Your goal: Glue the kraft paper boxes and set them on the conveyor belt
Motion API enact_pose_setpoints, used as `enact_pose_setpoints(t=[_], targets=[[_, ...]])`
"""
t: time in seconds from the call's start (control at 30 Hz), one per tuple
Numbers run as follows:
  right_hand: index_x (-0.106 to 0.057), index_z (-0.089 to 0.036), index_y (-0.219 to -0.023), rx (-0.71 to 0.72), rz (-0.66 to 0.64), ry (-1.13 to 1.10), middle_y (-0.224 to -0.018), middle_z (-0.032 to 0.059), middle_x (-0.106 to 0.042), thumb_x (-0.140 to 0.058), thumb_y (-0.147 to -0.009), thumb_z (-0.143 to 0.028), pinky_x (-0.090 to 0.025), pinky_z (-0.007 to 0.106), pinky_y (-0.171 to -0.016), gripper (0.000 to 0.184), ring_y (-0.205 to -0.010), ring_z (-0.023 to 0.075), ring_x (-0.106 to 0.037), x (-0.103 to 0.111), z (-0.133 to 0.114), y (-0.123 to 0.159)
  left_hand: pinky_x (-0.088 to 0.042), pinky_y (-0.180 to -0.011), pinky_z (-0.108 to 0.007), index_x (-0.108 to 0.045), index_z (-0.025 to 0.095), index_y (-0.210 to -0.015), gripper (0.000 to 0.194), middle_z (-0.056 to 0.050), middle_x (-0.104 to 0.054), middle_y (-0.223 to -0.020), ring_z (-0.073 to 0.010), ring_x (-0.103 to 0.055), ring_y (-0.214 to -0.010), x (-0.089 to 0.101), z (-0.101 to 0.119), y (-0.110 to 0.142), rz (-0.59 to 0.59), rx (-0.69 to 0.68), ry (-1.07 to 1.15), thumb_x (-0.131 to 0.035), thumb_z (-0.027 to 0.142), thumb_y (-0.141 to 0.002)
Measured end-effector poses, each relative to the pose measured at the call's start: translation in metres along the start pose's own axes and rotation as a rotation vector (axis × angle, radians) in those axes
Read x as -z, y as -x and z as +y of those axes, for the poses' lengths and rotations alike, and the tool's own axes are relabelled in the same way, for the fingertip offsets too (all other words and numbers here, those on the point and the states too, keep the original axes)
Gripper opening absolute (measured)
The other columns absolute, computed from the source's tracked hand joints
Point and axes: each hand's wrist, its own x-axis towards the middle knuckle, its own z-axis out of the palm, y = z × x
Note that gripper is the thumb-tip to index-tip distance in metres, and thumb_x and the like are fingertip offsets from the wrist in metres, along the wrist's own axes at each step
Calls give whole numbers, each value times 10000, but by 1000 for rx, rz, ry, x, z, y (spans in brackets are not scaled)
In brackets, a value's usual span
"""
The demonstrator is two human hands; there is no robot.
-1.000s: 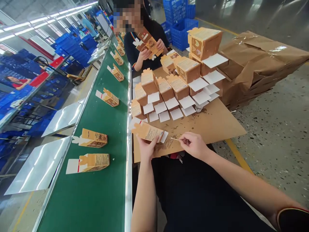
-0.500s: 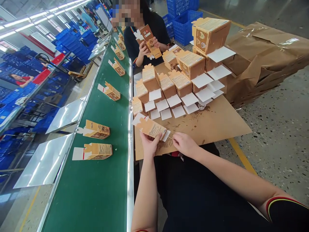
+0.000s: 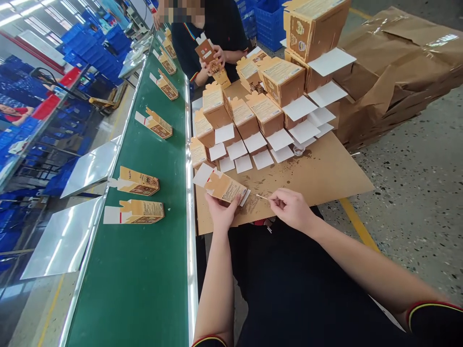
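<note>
My left hand [image 3: 221, 214] grips a printed carton [image 3: 223, 186] over the near part of the cardboard sheet [image 3: 321, 176], the thumb on its near side and the other fingers mostly hidden beneath. I seem to hold it this way to keep both ends free: the wide white flap points toward the green belt [image 3: 137, 279], the narrow one faces my right hand [image 3: 291, 208]. That hand pinches a thin pale stick [image 3: 263, 197] near its end, probably for fine control; the tip sits just beside the flap, apart from it (whether it is wet, I can't tell).

Beyond, stacked cartons [image 3: 265, 115] stick their white flaps out my way, likely so each stays within reach. A small clear dish [image 3: 299, 150] sits at their foot. Across from me, a co-worker [image 3: 227, 36] holds another carton [image 3: 205, 50] in both hands.
</note>
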Motion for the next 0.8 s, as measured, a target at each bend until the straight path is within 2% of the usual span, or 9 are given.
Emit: enact_pose_setpoints(t=[0.13, 0.3, 0.4, 0.5, 0.57, 0.63, 0.67, 0.73, 0.8], targets=[[-690, -246, -802, -28, 73, -9, -733, -1, -657, -673, -1003, -207, -494, 286, -620, 206, -623, 151, -570, 17, -4, 1, -596, -1190, -515, -471, 277, -1384, 968, -154, -682, -1409, -373, -709, -1406, -5, -2, 9, 25, -48, -112, -1076, 389, -637], [-710, -246, -808, -112, 130, 25, -718, 4, -659, -701, -999, -255, -520, 290, -611, 191, -620, 154, -574, 32, -6, 5, -585, -1196, -511, -456, 287, -1388, 915, -151, -688, -1430, -383, -701, -1425, -4, -3, 17, 41, -58, -221, -1048, 383, -696], [-714, -245, -806, -106, 151, 26, -720, 2, -659, -693, -1002, -247, -522, 284, -618, 198, -618, 148, -577, 33, -9, 5, -598, -1164, -519, -469, 298, -1373, 881, -149, -705, -1430, -395, -720, -1402, -5, -3, 18, 19, -48, -297, -1044, 377, -711], [-702, -242, -787, -69, 138, 16, -702, 1, -650, -682, -1005, -241, -516, 281, -609, 219, -610, 147, -573, 29, -13, 0, -634, -1074, -509, -488, 303, -1305, 810, -137, -738, -1355, -390, -770, -1295, -9, -2, 17, 17, -59, -306, -1035, 376, -711], [-700, -241, -781, -35, 119, 5, -696, 4, -652, -690, -1012, -257, -509, 282, -591, 232, -600, 147, -568, 28, -15, -3, -656, -1022, -494, -493, 295, -1263, 778, -136, -750, -1314, -383, -786, -1248, -2, 0, 14, 24, -87, -340, -1027, 375, -703], [-715, -239, -793, -4, 130, -5, -698, 9, -662, -702, -1024, -276, -499, 284, -567, 233, -590, 149, -569, 30, -15, -4, -671, -1004, -494, -489, 284, -1245, 785, -127, -757, -1277, -368, -797, -1201, 20, 3, 10, 79, -85, -422, -1032, 380, -686], [-727, -238, -805, 4, 148, -8, -699, 12, -666, -708, -1029, -282, -496, 285, -558, 228, -586, 151, -572, 32, -14, -3, -677, -1008, -505, -480, 280, -1238, 803, -117, -758, -1256, -358, -803, -1171, 38, 4, 7, 144, -66, -458, -1040, 382, -672], [-743, -240, -825, -5, 186, -9, -696, 13, -668, -726, -1034, -293, -499, 289, -544, 217, -576, 154, -580, 39, -11, 0, -683, -1044, -542, -447, 277, -1229, 853, -103, -750, -1257, -337, -807, -1157, 87, 5, 3, 332, -28, -464, -1055, 367, -638], [-749, -245, -825, -30, 216, -7, -690, 13, -668, -744, -1036, -308, -510, 292, -538, 220, -572, 158, -593, 46, -7, 3, -671, -1108, -580, -407, 283, -1226, 911, -111, -721, -1338, -333, -791, -1244, 141, 4, 0, 536, -30, -397, -1063, 317, -595]])
